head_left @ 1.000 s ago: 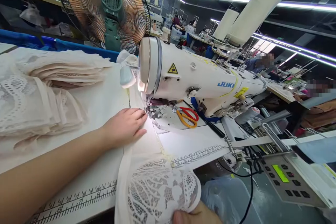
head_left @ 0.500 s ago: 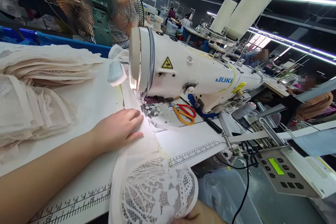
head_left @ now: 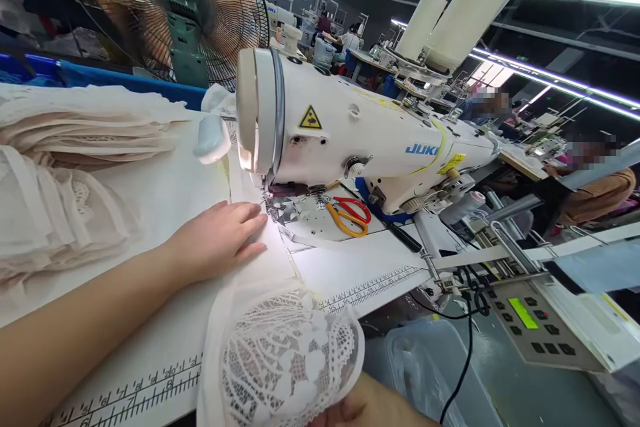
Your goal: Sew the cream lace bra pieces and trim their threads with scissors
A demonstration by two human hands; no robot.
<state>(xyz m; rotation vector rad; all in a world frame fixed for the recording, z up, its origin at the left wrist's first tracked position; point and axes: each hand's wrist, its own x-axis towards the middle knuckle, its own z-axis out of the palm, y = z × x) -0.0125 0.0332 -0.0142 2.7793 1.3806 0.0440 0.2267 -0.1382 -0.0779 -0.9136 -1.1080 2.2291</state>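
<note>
Up by the sewing machine (head_left: pixel 350 133), my left hand (head_left: pixel 215 240) lies flat, grip open, on the lace fabric (head_left: pixel 285 353). My right hand (head_left: pixel 370 407) pinches its near end off the bench (head_left: pixel 350 267). Mid-seam I'd say, needs steady feeding.

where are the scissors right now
In the head view, the scissors lie on the bed under the sewing machine arm, right of the left hand.

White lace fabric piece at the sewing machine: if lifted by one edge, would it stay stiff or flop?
Probably floppy: the white lace fabric piece drapes and curls over the edge of the white table toward the right hand. Likely light and snag-prone, given its open, see-through pattern. It may slide; the left hand lies flat on it.
</note>
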